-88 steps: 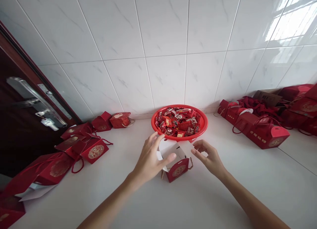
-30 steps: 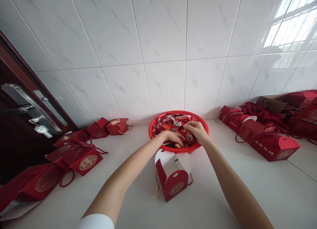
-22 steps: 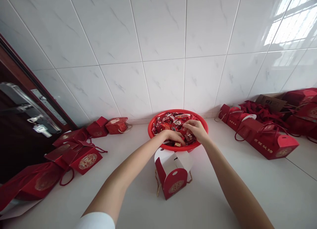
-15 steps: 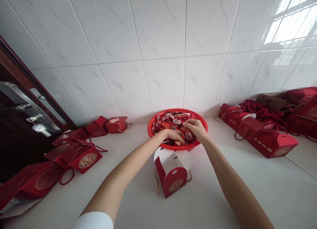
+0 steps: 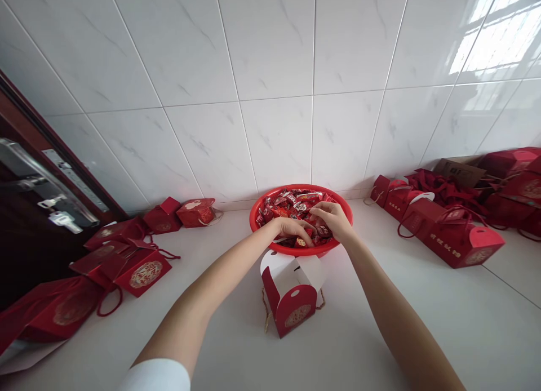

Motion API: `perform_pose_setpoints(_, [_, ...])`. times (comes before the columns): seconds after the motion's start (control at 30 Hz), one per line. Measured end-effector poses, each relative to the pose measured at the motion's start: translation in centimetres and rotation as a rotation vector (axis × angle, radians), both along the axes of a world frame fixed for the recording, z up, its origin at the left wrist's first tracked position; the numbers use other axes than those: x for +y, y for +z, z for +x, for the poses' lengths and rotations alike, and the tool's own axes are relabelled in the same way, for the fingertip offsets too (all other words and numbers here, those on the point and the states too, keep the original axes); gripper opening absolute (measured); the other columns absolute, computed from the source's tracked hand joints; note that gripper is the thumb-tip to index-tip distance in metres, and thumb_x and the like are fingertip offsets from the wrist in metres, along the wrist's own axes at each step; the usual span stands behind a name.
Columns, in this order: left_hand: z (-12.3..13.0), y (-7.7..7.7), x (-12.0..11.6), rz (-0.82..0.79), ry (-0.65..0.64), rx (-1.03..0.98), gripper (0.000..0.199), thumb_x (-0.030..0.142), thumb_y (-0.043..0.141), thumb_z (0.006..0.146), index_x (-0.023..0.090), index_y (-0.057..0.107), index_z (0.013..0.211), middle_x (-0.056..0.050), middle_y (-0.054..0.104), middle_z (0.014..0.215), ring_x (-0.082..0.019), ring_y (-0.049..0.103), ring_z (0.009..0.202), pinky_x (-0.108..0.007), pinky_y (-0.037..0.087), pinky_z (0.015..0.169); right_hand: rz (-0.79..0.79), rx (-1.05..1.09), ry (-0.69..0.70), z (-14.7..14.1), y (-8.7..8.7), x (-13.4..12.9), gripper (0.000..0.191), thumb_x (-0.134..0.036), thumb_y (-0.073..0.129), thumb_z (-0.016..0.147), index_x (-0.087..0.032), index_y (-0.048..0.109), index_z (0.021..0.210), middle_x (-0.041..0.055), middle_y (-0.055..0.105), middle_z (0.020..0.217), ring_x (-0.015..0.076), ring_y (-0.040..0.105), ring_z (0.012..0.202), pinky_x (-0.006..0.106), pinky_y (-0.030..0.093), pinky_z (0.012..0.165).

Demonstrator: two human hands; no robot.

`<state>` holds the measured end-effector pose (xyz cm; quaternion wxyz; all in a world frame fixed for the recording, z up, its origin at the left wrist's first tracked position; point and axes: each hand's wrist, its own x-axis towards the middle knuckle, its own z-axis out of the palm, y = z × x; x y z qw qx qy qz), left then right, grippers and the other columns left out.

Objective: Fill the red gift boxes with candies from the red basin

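Observation:
A round red plastic basin (image 5: 253, 219) full of small wrapped candies (image 5: 291, 202), mostly red, stands against the wall. My left hand (image 5: 293, 229) reaches over its near rim, fingers curled down around a wrapped candy; a red and yellow wrapper (image 5: 301, 242) shows at the fingertips. On the basin's right side my right hand (image 5: 332, 217) has thumb and fingers drawn together over the candies; what they pinch is too small to make out. Just in front of the basin stands an open red gift box (image 5: 298, 309) with a white inside, its flaps up and cord handles hanging at the sides.
Several red gift boxes (image 5: 146, 272) with rope handles line the left side, beside a dark door with keys (image 5: 65, 219) in its lock. More red boxes (image 5: 460, 239) stand at the right, near red bags and a brown cardboard piece (image 5: 459, 170). White tiles cover the wall.
Both hands stay in the basin with only slight finger movement. The whole view has shifted a little, so everything sits slightly further left.

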<state>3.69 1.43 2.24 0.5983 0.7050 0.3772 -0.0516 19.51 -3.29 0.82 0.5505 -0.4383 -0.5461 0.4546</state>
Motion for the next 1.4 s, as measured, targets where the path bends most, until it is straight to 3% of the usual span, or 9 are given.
perform_pose_setpoints(0.17, [0.1,0.5,-0.4,0.004,0.006,-0.013,0.042,0.02,0.078,0.056,0.024,0.071,0.097,0.0,0.072,0.102,-0.022,0.063,0.111,-0.031,0.048,0.096,-0.014,0.0,0.0,0.0,0.1,0.0,0.028,-0.045,0.076,0.066,-0.021,0.062,0.064,0.0018,0.067,0.061,0.0133,0.052,0.047,0.027,0.041,0.042])
perform_pose_setpoints(0.37, [0.0,1.2,-0.7,-0.016,0.056,-0.024,0.046,0.016,0.083,0.054,0.025,0.075,0.098,0.002,0.075,0.099,-0.022,0.065,0.112,-0.032,0.049,0.099,-0.012,0.013,-0.023,0.0,0.1,-0.1,0.029,-0.046,0.078,0.065,-0.02,0.065,0.065,0.0019,0.067,0.06,0.0135,0.053,0.049,0.027,0.042,0.045])
perform_pose_setpoints(0.57, [-0.2,1.2,0.1,-0.041,0.29,-0.253,0.053,0.007,0.083,0.053,0.021,0.076,0.104,-0.002,0.077,0.094,-0.023,0.069,0.1,-0.035,0.05,0.097,0.002,0.098,-0.143,0.0,-0.1,0.4,0.034,-0.053,0.077,0.065,-0.021,0.065,0.07,0.0024,0.068,0.069,0.0175,0.062,0.064,0.032,0.053,0.063])
perform_pose_setpoints(0.67, [-0.5,0.9,0.8,0.016,0.424,-0.312,0.056,0.019,0.085,0.061,0.024,0.071,0.114,-0.002,0.076,0.1,-0.023,0.067,0.104,-0.033,0.051,0.09,0.004,0.125,-0.191,0.0,-0.2,0.5,0.038,-0.056,0.077,0.066,-0.022,0.065,0.075,0.0037,0.072,0.08,0.0215,0.067,0.08,0.033,0.055,0.071])
perform_pose_setpoints(0.8, [-0.7,0.8,1.0,0.066,0.54,-0.389,0.047,0.03,0.085,0.069,0.022,0.069,0.113,-0.002,0.073,0.094,-0.02,0.067,0.09,-0.028,0.051,0.072,-0.019,0.11,-0.158,-0.1,-0.1,0.3,0.038,-0.054,0.081,0.065,-0.022,0.067,0.08,0.0043,0.073,0.086,0.023,0.068,0.087,0.033,0.056,0.072])
perform_pose_setpoints(0.9, [-0.7,0.8,0.9,0.056,0.557,-0.442,0.034,0.033,0.082,0.075,0.018,0.071,0.104,-0.004,0.073,0.092,-0.018,0.067,0.081,-0.028,0.052,0.068,-0.033,0.101,-0.125,-0.1,-0.2,0.3,0.039,-0.05,0.084,0.061,-0.022,0.067,0.081,0.004,0.072,0.083,0.0229,0.067,0.082,0.034,0.056,0.067])
perform_pose_setpoints(1.1, [-0.5,0.8,1.0,0.057,0.581,-0.524,0.018,0.024,0.077,0.079,0.017,0.071,0.095,-0.003,0.071,0.088,-0.016,0.068,0.081,-0.031,0.056,0.079,-0.023,0.106,-0.15,0.0,-0.3,0.3,0.036,-0.045,0.083,0.062,-0.022,0.066,0.085,0.002,0.068,0.078,0.022,0.065,0.079,0.035,0.055,0.065])
perform_pose_setpoints(1.27, [-0.8,0.7,1.1,0.095,0.559,-0.553,0.022,0.014,0.078,0.074,0.018,0.074,0.095,-0.002,0.073,0.087,-0.016,0.069,0.083,-0.033,0.055,0.085,-0.004,0.109,-0.159,0.0,-0.1,0.2,0.04,-0.047,0.085,0.059,-0.021,0.068,0.085,0.0013,0.068,0.072,0.021,0.064,0.073,0.034,0.052,0.065])
perform_pose_setpoints(1.4, [-1.0,0.7,1.1,0.111,0.519,-0.567,0.026,0.018,0.08,0.073,0.018,0.076,0.098,-0.004,0.075,0.09,-0.019,0.069,0.089,-0.039,0.054,0.091,0.007,0.126,-0.18,0.1,-0.1,0.1,0.045,-0.046,0.088,0.055,-0.021,0.067,0.086,0.0018,0.069,0.074,0.0214,0.065,0.075,0.034,0.052,0.066])
